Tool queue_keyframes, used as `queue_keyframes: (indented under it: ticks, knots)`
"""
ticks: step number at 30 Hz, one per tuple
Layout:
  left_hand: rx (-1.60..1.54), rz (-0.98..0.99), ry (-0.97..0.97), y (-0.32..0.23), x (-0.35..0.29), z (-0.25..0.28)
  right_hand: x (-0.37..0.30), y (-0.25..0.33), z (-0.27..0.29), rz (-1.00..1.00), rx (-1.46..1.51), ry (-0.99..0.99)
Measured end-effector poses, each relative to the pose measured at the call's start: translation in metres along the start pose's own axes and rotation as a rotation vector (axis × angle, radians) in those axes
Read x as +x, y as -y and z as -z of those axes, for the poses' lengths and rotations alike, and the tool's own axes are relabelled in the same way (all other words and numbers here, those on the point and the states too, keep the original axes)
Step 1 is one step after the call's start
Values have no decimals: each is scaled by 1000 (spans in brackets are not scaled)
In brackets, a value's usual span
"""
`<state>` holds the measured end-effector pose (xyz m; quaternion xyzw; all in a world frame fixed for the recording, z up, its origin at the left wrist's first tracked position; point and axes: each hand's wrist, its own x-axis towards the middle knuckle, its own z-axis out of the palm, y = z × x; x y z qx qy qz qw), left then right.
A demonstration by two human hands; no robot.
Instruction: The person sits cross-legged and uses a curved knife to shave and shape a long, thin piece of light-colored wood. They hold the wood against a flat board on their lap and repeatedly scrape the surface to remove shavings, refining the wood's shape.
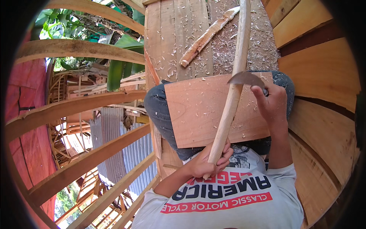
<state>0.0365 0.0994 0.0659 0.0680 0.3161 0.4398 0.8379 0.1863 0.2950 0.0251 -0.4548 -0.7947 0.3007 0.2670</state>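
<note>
My left hand (213,160) is wrapped round the near end of a long, pale, stripped wooden pole (227,118). The pole slants up and away from my belly, crossing a flat reddish-brown board (190,110) that lies over my folded legs. In my right hand (272,101) is a curved knife (247,78), its dark handle mostly hidden by my fingers. Its blade lies across the pole near the far edge of the board, touching or just above it; which, I cannot tell. Wood shavings are scattered on the board.
A shorter, roughly trimmed stick (207,36) lies on the plank floor (167,34) beyond my knees, among many curled shavings. Wooden slats (91,105) form an open railing on the left, with corrugated metal sheets (108,133) outside. Overlapping boards (320,80) wall the right side.
</note>
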Motion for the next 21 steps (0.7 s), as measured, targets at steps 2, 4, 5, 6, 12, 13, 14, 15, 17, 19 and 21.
queue_keyframes:
  ticks: [2, 4, 5, 6, 12, 13, 14, 15, 17, 19, 21]
  knots:
    - [-29, 19, 15, 2, -2, 1, 11, -6, 8, -185, 45, -32]
    - [-126, 23, 39, 2, -3, 3, 6, -5, 11, -193, 103, 37]
    - [-173, 7, 46, 3, -5, 2, -1, -2, 13, -198, 131, 80]
    - [-212, -13, 59, 0, -3, 2, -9, 5, 12, -142, 140, 137]
    - [-70, -85, -11, -6, 3, 13, -57, 53, -14, 110, 81, 356]
    - [-69, -131, 40, -5, 3, 15, -58, 52, -13, 115, 71, 358]
    - [-32, -100, 13, -7, 2, 14, -57, 50, -13, 128, 61, 364]
    - [5, -69, -15, -9, 1, 12, -55, 49, -13, 141, 51, 370]
    - [63, -69, -43, -9, 1, 13, -50, 48, -9, 108, -14, 381]
    - [106, -132, -45, -4, 3, 16, -44, 47, -11, 110, -49, 381]
    - [85, -123, -20, -4, 5, 14, -42, 45, -11, 121, -76, 359]
